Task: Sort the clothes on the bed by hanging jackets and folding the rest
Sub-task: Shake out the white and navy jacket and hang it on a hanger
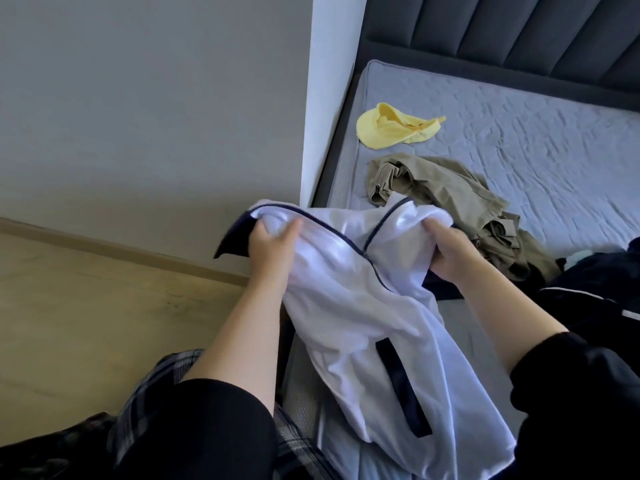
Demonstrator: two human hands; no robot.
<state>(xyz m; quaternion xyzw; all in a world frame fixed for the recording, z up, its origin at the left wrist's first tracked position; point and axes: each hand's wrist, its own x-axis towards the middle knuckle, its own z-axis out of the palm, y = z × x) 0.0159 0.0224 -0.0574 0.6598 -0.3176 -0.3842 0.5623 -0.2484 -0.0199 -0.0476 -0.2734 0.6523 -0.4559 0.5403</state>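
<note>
A white jacket (346, 306) with navy trim, a navy zipper and a navy pocket slit hangs in front of me over the bed's near corner, its white mesh lining facing me. My left hand (270, 247) grips its upper left edge by the navy collar. My right hand (446, 251) grips the upper right edge beside the zipper. A crumpled khaki garment (450, 192) lies on the bed (554, 150) just behind the jacket. A yellow cap (391, 128) lies farther back. Dark clothing (599, 292) with white piping lies at the right edge.
The grey mattress runs right and back to a dark padded headboard (502, 39). A grey wall (156, 98) with a white corner post (325, 98) stands to the left, above a wooden floor (86, 306). My plaid trousers (162, 375) show at the bottom left.
</note>
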